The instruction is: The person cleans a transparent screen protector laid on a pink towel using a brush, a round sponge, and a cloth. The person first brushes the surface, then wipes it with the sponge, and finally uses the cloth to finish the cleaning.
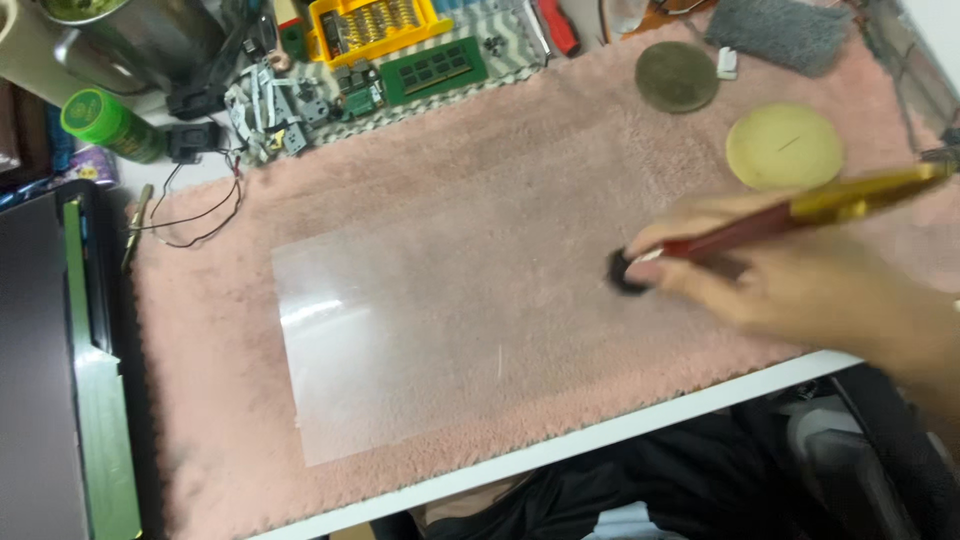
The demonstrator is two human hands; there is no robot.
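The right hand (800, 290) is smeared by motion, so its fingers' hold on the red-and-gold pen-shaped tool (800, 210) and the small black round piece (628, 272) cannot be judged. The picture's right edge cuts the tool's gold end and the wrist. At the desk's far edge, the yellow plastic bit tray (375, 25) is cropped.

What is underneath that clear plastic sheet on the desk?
Under the clear sheet only the pink fluffy mat shows through. The desk surface beneath the mat is covered, so it cannot be seen there.
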